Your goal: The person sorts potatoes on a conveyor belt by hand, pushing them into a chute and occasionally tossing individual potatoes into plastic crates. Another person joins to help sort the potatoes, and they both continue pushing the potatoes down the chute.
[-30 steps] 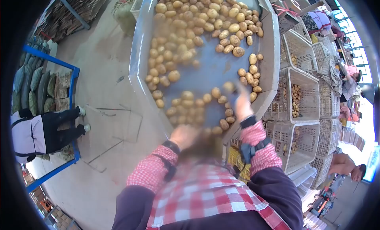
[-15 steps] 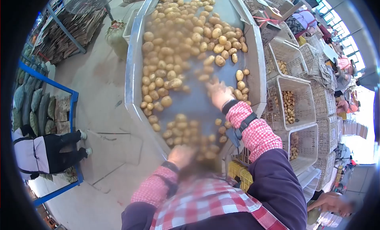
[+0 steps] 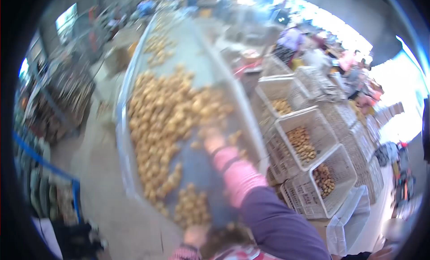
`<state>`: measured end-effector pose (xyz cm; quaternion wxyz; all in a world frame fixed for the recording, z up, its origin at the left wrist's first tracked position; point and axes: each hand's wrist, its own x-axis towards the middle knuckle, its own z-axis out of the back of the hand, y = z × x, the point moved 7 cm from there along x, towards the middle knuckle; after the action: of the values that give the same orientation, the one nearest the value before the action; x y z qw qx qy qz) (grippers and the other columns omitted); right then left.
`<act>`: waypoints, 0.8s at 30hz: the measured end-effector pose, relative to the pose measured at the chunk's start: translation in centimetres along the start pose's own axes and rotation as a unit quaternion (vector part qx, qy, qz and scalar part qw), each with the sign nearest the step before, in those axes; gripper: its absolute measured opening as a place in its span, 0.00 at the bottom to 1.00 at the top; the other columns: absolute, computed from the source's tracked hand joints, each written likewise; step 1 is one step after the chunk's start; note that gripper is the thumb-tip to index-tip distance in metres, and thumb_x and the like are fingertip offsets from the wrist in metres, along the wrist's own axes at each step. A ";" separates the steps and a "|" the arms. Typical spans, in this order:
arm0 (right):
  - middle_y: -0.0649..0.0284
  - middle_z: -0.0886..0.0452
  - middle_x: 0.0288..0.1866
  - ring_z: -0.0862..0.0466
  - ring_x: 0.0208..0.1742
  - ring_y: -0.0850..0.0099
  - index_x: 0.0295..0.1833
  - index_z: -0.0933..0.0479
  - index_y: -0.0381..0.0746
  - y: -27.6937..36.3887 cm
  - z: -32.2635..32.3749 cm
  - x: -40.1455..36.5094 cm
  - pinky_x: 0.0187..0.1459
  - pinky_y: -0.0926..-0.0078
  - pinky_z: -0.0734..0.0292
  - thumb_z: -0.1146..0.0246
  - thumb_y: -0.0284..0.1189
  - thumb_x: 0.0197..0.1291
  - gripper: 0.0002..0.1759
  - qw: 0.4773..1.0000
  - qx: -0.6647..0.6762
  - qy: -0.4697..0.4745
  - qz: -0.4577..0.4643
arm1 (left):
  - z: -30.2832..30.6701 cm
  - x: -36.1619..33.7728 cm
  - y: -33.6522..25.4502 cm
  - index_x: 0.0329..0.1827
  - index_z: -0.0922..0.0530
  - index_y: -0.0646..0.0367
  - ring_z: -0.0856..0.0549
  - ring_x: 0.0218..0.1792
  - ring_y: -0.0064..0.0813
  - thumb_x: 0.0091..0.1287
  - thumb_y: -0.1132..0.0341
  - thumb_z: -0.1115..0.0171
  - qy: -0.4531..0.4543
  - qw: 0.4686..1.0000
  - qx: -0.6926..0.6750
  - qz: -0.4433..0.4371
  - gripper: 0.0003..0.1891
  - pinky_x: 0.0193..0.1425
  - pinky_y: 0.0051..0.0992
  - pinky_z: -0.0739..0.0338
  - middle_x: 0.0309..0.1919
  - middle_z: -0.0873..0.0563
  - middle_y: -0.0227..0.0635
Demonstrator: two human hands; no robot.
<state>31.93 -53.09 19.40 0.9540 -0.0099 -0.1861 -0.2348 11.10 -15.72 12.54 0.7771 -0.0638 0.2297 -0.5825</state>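
Many potatoes (image 3: 165, 110) lie heaped on a long metal-sided sorting table (image 3: 124, 139) in front of me. My right hand (image 3: 213, 139) reaches forward over the bed, at the near edge of the main heap; its fingers are smeared by motion and merge with the potatoes there. Low in the view, my left hand (image 3: 195, 236) is beside a smaller cluster of potatoes (image 3: 191, 206) at the table's near end. Blur hides its fingers, and I cannot make out whether it holds anything.
White plastic crates (image 3: 309, 139) with potatoes in them stand along the table's right side. A blue metal frame (image 3: 45, 159) is at the left, near a person in dark clothes (image 3: 76, 242). Several people are at the far right. Stacked flat material (image 3: 58, 108) stands far left.
The camera view has swung up and turned, showing more of the table's far end. My right arm stretches farther forward among the potatoes. My left hand sits lower in the view.
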 end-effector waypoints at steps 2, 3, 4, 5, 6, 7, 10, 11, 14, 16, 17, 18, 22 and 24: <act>0.50 0.34 0.76 0.23 0.72 0.50 0.68 0.24 0.55 -0.7 0.5 0.3 0.67 0.56 0.20 0.43 0.23 0.67 0.25 0.996 0.083 0.028 -0.021 | -0.7 0.3 0.1 0.64 0.17 0.41 0.11 0.42 0.36 0.71 0.53 0.37 0.002 0.999 0.030 -0.010 0.20 0.45 0.42 0.19 0.41 0.09 0.31; 0.50 0.36 0.76 0.22 0.69 0.49 0.66 0.24 0.58 -0.3 1.1 -0.1 0.64 0.54 0.19 0.41 0.23 0.67 0.25 0.991 0.113 0.058 -0.030 | -1.0 0.1 -0.1 0.65 0.17 0.41 0.11 0.42 0.36 0.70 0.53 0.37 0.002 0.999 0.032 -0.018 0.20 0.46 0.42 0.19 0.42 0.09 0.31; 0.51 0.37 0.77 0.21 0.68 0.48 0.65 0.24 0.58 -0.1 2.5 0.2 0.63 0.53 0.18 0.40 0.23 0.66 0.25 0.988 0.117 0.075 -0.061 | -1.1 0.4 0.1 0.65 0.17 0.41 0.11 0.43 0.36 0.70 0.54 0.38 -0.006 0.999 0.036 -0.019 0.20 0.47 0.42 0.19 0.43 0.09 0.31; 0.51 0.39 0.78 0.20 0.66 0.48 0.65 0.24 0.57 0.3 3.3 0.2 0.62 0.52 0.18 0.39 0.23 0.66 0.24 0.983 0.125 0.094 -0.092 | -1.0 0.3 0.3 0.65 0.17 0.41 0.11 0.43 0.36 0.70 0.54 0.38 -0.010 0.999 0.038 -0.016 0.21 0.47 0.42 0.19 0.43 0.09 0.32; 0.50 0.36 0.75 0.19 0.64 0.46 0.65 0.24 0.56 0.2 2.7 0.2 0.60 0.51 0.17 0.38 0.24 0.65 0.24 0.978 0.145 0.093 -0.118 | -0.8 0.2 0.2 0.66 0.17 0.40 0.11 0.45 0.36 0.70 0.55 0.38 -0.001 0.999 0.042 -0.010 0.21 0.50 0.41 0.20 0.45 0.09 0.32; 0.48 0.34 0.73 0.17 0.60 0.46 0.63 0.24 0.53 0.5 4.1 -0.5 0.59 0.50 0.16 0.39 0.21 0.64 0.24 0.975 0.158 0.093 -0.124 | -0.8 -0.1 0.0 0.66 0.17 0.40 0.11 0.46 0.36 0.70 0.56 0.39 0.001 0.999 0.043 -0.007 0.21 0.50 0.40 0.20 0.46 0.09 0.32; 0.45 0.33 0.72 0.15 0.56 0.43 0.63 0.22 0.49 1.8 2.7 -5.8 0.59 0.49 0.17 0.41 0.18 0.62 0.25 0.959 0.259 0.064 -0.097 | 1.0 0.3 -0.6 0.67 0.18 0.39 0.11 0.47 0.38 0.69 0.57 0.39 0.032 0.999 0.040 0.011 0.22 0.52 0.40 0.20 0.46 0.09 0.33; 0.44 0.34 0.73 0.15 0.57 0.42 0.63 0.22 0.49 3.6 7.6 -8.7 0.60 0.49 0.17 0.42 0.17 0.62 0.26 0.948 0.291 0.078 -0.100 | 0.9 0.2 -0.6 0.67 0.17 0.38 0.11 0.47 0.38 0.68 0.57 0.38 0.024 0.999 0.042 0.007 0.22 0.52 0.41 0.20 0.45 0.09 0.33; 0.41 0.28 0.74 0.21 0.68 0.43 0.66 0.22 0.44 4.7 9.2 -19.4 0.68 0.56 0.24 0.43 0.23 0.67 0.22 0.878 0.437 0.048 -0.190 | 0.4 0.3 -0.4 0.65 0.16 0.39 0.11 0.47 0.40 0.67 0.56 0.36 0.007 0.999 0.039 0.012 0.21 0.53 0.42 0.19 0.43 0.08 0.35; 0.46 0.26 0.72 0.22 0.71 0.49 0.69 0.24 0.42 4.7 10.2 -26.3 0.70 0.57 0.26 0.41 0.30 0.71 0.22 0.888 0.422 0.072 -0.169 | 1.4 0.1 -0.9 0.63 0.15 0.39 0.11 0.46 0.41 0.67 0.55 0.35 0.012 0.999 0.032 0.025 0.21 0.53 0.43 0.19 0.43 0.08 0.36; 0.47 0.27 0.72 0.22 0.71 0.48 0.69 0.24 0.43 4.2 12.3 -29.4 0.70 0.56 0.26 0.38 0.29 0.69 0.23 0.902 0.396 0.086 -0.148 | 1.1 -0.1 -0.9 0.62 0.14 0.40 0.11 0.46 0.42 0.67 0.55 0.36 -0.013 0.999 0.033 0.011 0.20 0.53 0.43 0.19 0.43 0.08 0.38; 0.48 0.27 0.73 0.22 0.71 0.48 0.70 0.25 0.45 3.6 14.5 -32.4 0.71 0.54 0.26 0.36 0.28 0.67 0.25 0.915 0.370 0.097 -0.126 | 0.5 0.2 -0.4 0.62 0.14 0.41 0.11 0.46 0.43 0.67 0.55 0.36 -0.037 0.999 0.033 -0.001 0.19 0.53 0.44 0.19 0.43 0.08 0.39; 0.52 0.22 0.63 0.19 0.63 0.50 0.63 0.22 0.44 -2.9 28.6 -36.2 0.65 0.54 0.23 0.28 0.25 0.56 0.27 0.878 0.421 -0.048 -0.221 | 1.8 -0.4 -0.5 0.57 0.13 0.47 0.11 0.44 0.47 0.65 0.62 0.37 -0.122 0.991 -0.013 -0.052 0.18 0.51 0.46 0.19 0.40 0.09 0.43; 0.54 0.18 0.54 0.17 0.57 0.56 0.60 0.22 0.40 -6.7 39.3 -37.3 0.60 0.55 0.22 0.27 0.26 0.54 0.25 0.956 0.115 -0.126 -0.240 | 1.5 -0.7 -0.8 0.57 0.12 0.49 0.11 0.41 0.47 0.60 0.69 0.37 -0.140 0.987 0.019 -0.073 0.20 0.48 0.46 0.18 0.38 0.09 0.42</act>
<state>-15.49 -38.33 42.04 0.8330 0.1156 -0.3271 -0.4310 10.95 -15.60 14.37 0.7582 -0.1461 0.1020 -0.6271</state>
